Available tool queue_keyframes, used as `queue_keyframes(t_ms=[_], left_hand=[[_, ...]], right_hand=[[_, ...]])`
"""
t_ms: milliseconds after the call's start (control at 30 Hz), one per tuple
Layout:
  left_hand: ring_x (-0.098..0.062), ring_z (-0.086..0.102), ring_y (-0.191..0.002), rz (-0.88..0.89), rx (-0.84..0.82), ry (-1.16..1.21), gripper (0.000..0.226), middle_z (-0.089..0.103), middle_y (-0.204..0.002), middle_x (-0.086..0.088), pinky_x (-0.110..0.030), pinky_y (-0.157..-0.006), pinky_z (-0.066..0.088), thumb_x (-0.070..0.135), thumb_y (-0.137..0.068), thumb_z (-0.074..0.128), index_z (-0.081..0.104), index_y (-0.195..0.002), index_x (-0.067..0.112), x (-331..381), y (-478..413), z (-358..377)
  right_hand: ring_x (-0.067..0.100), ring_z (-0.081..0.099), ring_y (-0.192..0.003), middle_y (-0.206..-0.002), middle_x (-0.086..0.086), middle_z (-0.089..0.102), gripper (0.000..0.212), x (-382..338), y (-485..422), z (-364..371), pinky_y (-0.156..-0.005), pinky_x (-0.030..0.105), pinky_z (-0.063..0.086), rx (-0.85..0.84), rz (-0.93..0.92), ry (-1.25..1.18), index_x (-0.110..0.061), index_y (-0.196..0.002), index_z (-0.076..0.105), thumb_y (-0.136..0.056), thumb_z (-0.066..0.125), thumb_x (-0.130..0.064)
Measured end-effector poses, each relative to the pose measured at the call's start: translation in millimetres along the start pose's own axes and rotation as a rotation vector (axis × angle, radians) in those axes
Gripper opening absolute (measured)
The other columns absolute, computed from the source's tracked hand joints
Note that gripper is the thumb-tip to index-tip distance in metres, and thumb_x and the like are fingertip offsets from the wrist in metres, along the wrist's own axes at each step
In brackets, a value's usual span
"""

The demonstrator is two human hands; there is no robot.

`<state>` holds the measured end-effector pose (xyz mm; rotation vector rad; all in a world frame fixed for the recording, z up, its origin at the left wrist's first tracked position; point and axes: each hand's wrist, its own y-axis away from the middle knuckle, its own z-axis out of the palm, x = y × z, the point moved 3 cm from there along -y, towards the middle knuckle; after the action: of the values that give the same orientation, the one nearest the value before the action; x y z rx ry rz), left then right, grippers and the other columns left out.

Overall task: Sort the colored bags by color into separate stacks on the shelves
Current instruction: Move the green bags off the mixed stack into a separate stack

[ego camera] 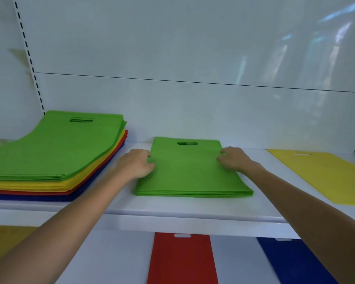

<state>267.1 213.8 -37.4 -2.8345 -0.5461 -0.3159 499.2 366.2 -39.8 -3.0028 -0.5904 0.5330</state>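
Note:
A small stack of green bags (pixel 191 171) lies flat in the middle of the white upper shelf (pixel 172 208), handle slots facing the back wall. My left hand (pixel 136 163) grips the stack's left edge with curled fingers. My right hand (pixel 235 158) grips its right edge the same way. To the left stands a tall mixed stack (pixel 53 152): green bags on top, then yellow, red and blue layers beneath. A single yellow bag (pixel 326 175) lies flat at the right of the same shelf.
On the lower shelf lie a red bag (pixel 181 261) in the middle, a blue bag (pixel 293 261) to the right and a yellowish bag (pixel 6 240) at the far left. The white back panel rises close behind the stacks.

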Motion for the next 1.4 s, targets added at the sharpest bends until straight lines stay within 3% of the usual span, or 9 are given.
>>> queue_keyframes(t_ms=[133,300,633,767,867,967,1100,1233,1400], left_hand=[[-0.026,0.048,-0.123,0.019,0.07,0.042,0.046,0.051,-0.134,-0.009,-0.034,-0.1,0.04,0.032,-0.088,0.053,0.05,-0.131,0.017,-15.8,-14.0,-37.7],[-0.023,0.057,-0.108,0.121,0.144,0.098,0.037,0.063,-0.118,-0.004,-0.029,-0.092,0.044,0.023,-0.088,0.056,0.056,-0.124,0.015,-53.2,-14.1,-93.7],[-0.023,0.058,-0.105,-0.066,0.138,0.063,0.033,0.063,-0.116,-0.007,-0.031,-0.094,0.044,0.02,-0.088,0.057,0.059,-0.12,0.013,-226.5,14.9,-127.6],[-0.027,0.054,-0.114,-0.178,0.107,0.044,0.036,0.058,-0.123,-0.011,-0.034,-0.097,0.042,0.024,-0.089,0.058,0.057,-0.122,0.011,-284.4,22.9,-131.8],[-0.028,0.059,-0.103,-0.248,0.089,0.089,0.025,0.065,-0.102,-0.01,-0.03,-0.082,0.043,0.033,-0.086,0.062,0.065,-0.097,0.01,-312.1,27.7,-130.6],[-0.027,0.062,-0.093,-0.255,0.134,0.206,0.028,0.069,-0.098,-0.014,-0.028,-0.078,0.045,0.032,-0.083,0.067,0.071,-0.094,0.006,-323.9,28.7,-127.7],[-0.029,0.058,-0.106,-0.191,0.267,0.225,0.04,0.063,-0.114,-0.017,-0.033,-0.091,0.045,0.022,-0.078,0.073,0.062,-0.112,0.005,-319.3,28.7,-129.1],[-0.031,0.057,-0.105,-0.113,0.306,0.198,0.036,0.062,-0.114,-0.015,-0.035,-0.089,0.046,0.015,-0.082,0.068,0.056,-0.115,0.009,-315.5,26.7,-129.9],[-0.029,0.061,-0.098,0.019,0.361,0.14,0.016,0.067,-0.105,-0.014,-0.038,-0.09,0.048,0.008,-0.084,0.063,0.069,-0.098,0.012,-302.5,26.3,-132.1]], right_hand=[[0.027,0.045,-0.125,-0.135,0.011,0.05,0.039,-39.2,4.2,-18.1,-0.104,0.04,0.037,0.194,-0.115,-0.092,-0.007,-0.13,0.05,-0.094,0.047,-0.023],[0.025,0.048,-0.121,-0.135,0.009,0.051,0.042,-108.6,3.8,-21.6,-0.1,0.038,0.041,0.204,-0.192,-0.17,-0.011,-0.134,0.048,-0.094,0.047,-0.025],[0.03,0.054,-0.109,-0.125,0.013,0.055,0.042,-249.9,5.7,23.2,-0.095,0.041,0.045,0.149,-0.226,-0.299,-0.009,-0.127,0.049,-0.089,0.054,-0.027],[0.03,0.059,-0.092,-0.107,0.017,0.061,0.037,-290.7,10.9,46.1,-0.071,0.034,0.049,0.085,-0.212,-0.256,0.002,-0.105,0.06,-0.088,0.058,-0.03],[0.019,0.05,-0.067,-0.069,0.005,0.054,0.033,-304.0,13.3,62.4,-0.049,0.023,0.036,0.022,-0.164,-0.258,-0.01,-0.066,0.051,-0.085,0.064,-0.034],[0.018,0.05,-0.061,-0.061,0.002,0.047,0.043,-308.5,13.3,70.3,-0.053,0.025,0.04,0.031,-0.078,-0.328,-0.014,-0.058,0.039,-0.08,0.071,-0.032],[0.023,0.051,-0.066,-0.058,0.004,0.045,0.045,-311.6,14.3,69.6,-0.067,0.03,0.044,0.06,-0.003,-0.387,-0.011,-0.057,0.039,-0.074,0.078,-0.028],[0.022,0.047,-0.074,-0.081,0.02,0.06,0.031,-306.6,13.4,69.5,-0.086,0.042,0.052,0.138,0.044,-0.504,0.009,-0.078,0.063,-0.074,0.078,-0.018],[0.021,0.053,-0.076,-0.083,0.014,0.061,0.016,-297.9,18.0,67.2,-0.064,0.027,0.043,0.231,0.011,-0.512,-0.003,-0.074,0.058,-0.084,0.067,-0.012]])
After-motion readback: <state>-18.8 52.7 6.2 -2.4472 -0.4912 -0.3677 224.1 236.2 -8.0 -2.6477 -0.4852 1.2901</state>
